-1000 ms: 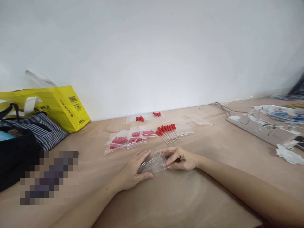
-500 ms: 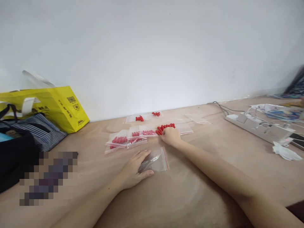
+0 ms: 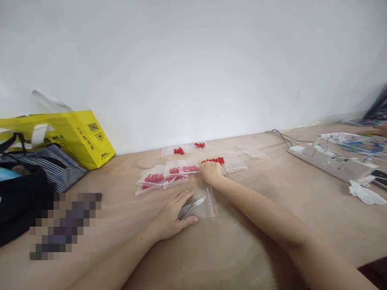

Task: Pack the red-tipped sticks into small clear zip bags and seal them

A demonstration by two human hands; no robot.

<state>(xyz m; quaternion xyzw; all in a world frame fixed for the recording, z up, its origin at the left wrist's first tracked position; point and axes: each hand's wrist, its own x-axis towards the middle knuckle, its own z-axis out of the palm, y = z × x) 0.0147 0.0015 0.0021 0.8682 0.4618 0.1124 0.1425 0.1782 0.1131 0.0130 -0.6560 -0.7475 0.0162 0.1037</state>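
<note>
My left hand [image 3: 173, 217] lies on the table with thumb and fingers spread around the near end of a clear zip bag [image 3: 205, 203] with a red seal line. No contents show in that bag. Farther forward, my right hand [image 3: 211, 172] is closed over the left end of a row of white sticks with red tips [image 3: 219, 160]. Its fingertips are hidden, so what they grip is unclear. Left of it, several zip bags holding red-tipped pieces [image 3: 155, 177] lie overlapped.
Near the wall are more red-tipped pieces on clear bags [image 3: 179, 150]. Flat clear bags [image 3: 252, 151] lie to the right. A power strip [image 3: 329, 165] with cables and a crumpled tissue [image 3: 365, 193] sit at right. A yellow bag [image 3: 81, 137] and striped bag [image 3: 65, 167] stand at left.
My right hand has shifted slightly left along the row, now covering its left-end red tips and baring white sticks on its right. The left hand stays on the clear bag.
</note>
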